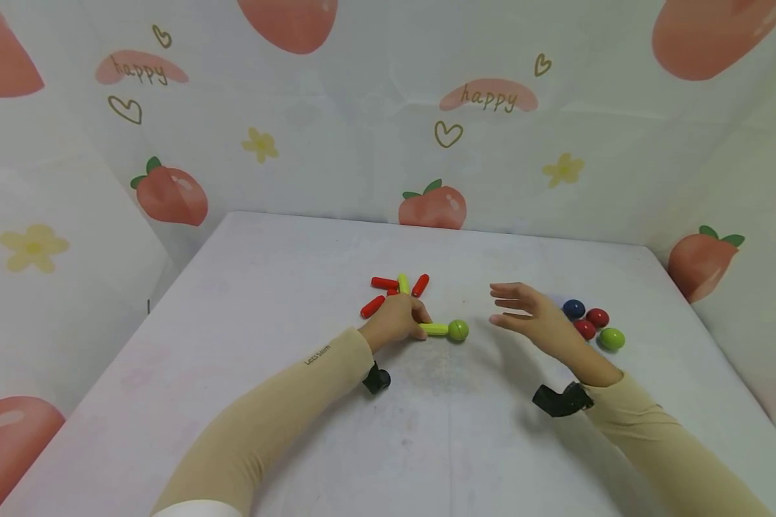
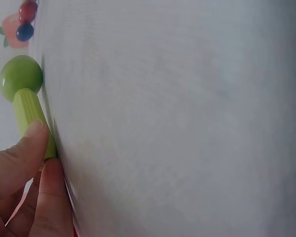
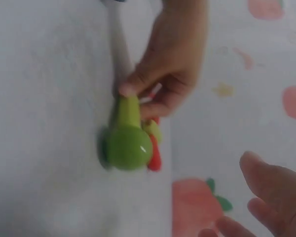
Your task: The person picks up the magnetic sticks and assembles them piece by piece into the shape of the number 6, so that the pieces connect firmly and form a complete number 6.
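My left hand [image 1: 391, 319] pinches a yellow-green ridged stick [image 1: 435, 329] between thumb and fingers, low over the white table. A green ball [image 1: 458, 330] sits on the stick's far end, pointing right; the left wrist view shows the two end to end. Just beyond the left hand lie several red sticks [image 1: 373, 306] and another yellow-green stick [image 1: 404, 283], partly hidden behind that hand. To the right, my right hand [image 1: 539, 323] hovers above the table with fingers spread and nothing in them, apart from the green ball.
Beside the right hand, toward the table's right side, lie a blue ball [image 1: 573, 309], two red balls [image 1: 598, 318] and a second green ball [image 1: 612, 339]. A white cloth printed with fruit [image 1: 432, 207] hangs behind the table's back edge.
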The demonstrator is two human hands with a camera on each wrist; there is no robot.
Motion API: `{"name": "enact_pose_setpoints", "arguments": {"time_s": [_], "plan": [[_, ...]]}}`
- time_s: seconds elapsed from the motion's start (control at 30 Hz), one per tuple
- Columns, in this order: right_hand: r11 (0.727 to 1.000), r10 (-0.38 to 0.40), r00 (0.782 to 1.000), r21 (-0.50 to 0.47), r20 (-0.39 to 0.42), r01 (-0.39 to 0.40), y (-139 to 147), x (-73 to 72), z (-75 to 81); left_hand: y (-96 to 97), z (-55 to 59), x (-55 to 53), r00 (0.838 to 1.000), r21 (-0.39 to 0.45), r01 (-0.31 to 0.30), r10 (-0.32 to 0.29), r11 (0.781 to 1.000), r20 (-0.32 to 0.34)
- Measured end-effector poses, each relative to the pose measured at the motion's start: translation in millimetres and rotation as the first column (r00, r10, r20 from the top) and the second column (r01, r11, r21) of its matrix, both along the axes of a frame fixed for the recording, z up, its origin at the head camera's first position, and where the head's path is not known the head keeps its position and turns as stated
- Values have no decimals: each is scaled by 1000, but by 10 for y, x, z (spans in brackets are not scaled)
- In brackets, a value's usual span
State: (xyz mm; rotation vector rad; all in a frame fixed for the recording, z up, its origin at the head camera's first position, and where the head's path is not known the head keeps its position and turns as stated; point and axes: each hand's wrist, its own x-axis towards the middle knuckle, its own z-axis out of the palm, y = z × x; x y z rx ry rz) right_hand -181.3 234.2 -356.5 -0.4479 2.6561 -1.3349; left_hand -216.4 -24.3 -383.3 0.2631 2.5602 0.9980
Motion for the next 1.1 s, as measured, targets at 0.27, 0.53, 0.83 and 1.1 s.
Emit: {"name": "enact_pose_setpoints", "arguments": {"time_s": [0.27, 0.53, 0.83, 1.1], "plan": [[994, -109, 985, -41, -131, 105, 404, 170, 87, -1, 0, 8, 1000, 0, -6, 6, 1000, 3], [974, -215, 959, -113, -186, 196, 700, 329, -87, -3, -13, 8, 1000, 6, -10, 10, 1000, -3], [969, -243, 955, -93, -171, 230, 818, 429, -257, -8, -24, 9, 1000, 9, 2, -2, 1000, -24], [969, -245, 960, -28, -137, 244, 854, 481, -281, -5, -2, 31, 1000, 11, 3, -3, 1000, -23]]}}
